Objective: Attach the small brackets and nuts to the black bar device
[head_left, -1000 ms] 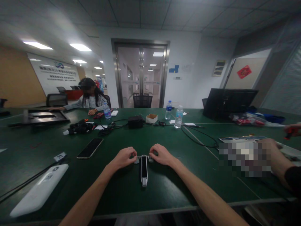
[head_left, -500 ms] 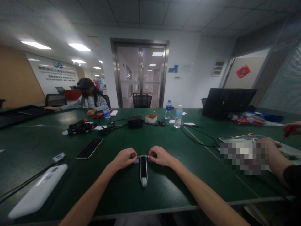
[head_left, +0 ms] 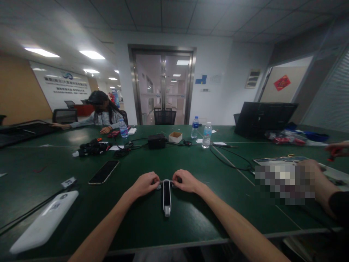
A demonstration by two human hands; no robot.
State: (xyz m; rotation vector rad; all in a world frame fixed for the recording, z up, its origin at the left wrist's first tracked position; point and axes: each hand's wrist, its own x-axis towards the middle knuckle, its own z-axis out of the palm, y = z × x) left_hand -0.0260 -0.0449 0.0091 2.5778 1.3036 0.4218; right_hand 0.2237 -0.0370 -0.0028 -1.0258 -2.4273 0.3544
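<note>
A narrow black and silver device (head_left: pixel 166 196) lies lengthwise on the green table (head_left: pixel 191 167), pointing toward me. My left hand (head_left: pixel 144 184) is curled and pinches a small silver part at the device's far left corner. On the opposite side, my right hand (head_left: pixel 186 180) is curled too, pinching the matching part at the far right corner. Both forearms rest low over the table's near edge.
A black phone (head_left: pixel 104 171) and a white oblong case (head_left: pixel 43 226) lie to my left. Cables, a black adapter (head_left: pixel 156 141), a small box (head_left: pixel 175 137) and two water bottles (head_left: pixel 207 135) stand farther back. A seated person (head_left: pixel 102 113) works far left; another person's hand (head_left: pixel 319 182) is at right.
My right hand has slid slightly inward against the device's far end. A dark tray at far left has moved out of view. My left hand holds still.
</note>
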